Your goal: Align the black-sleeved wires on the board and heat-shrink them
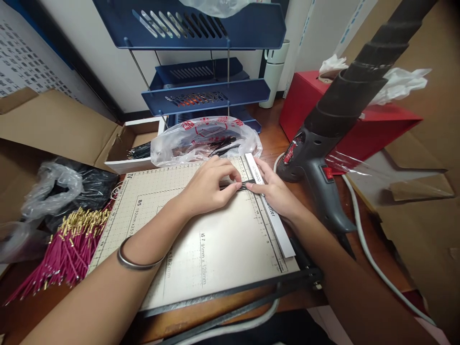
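Observation:
A paper cutter (223, 249) with a cream, grid-printed board lies in front of me. My left hand (212, 184) rests over the board, thumb and fingertips pinching a small bundle of thin black strands (247, 185) that look like wires or tubing. My right hand (275, 189) is at the white guard strip (278, 230), its thumb and fingers closed around the other end of the same bundle. The bundle lies across the board's ruled right edge. Part of it is hidden by my fingers.
At left lie magenta wires with gold tips (72, 239) and an open cardboard box (53, 124). Behind the board are a plastic bag (212, 139) and a blue tiered rack (208, 93). A heat gun (319, 158) stands right, before a red box (302, 96).

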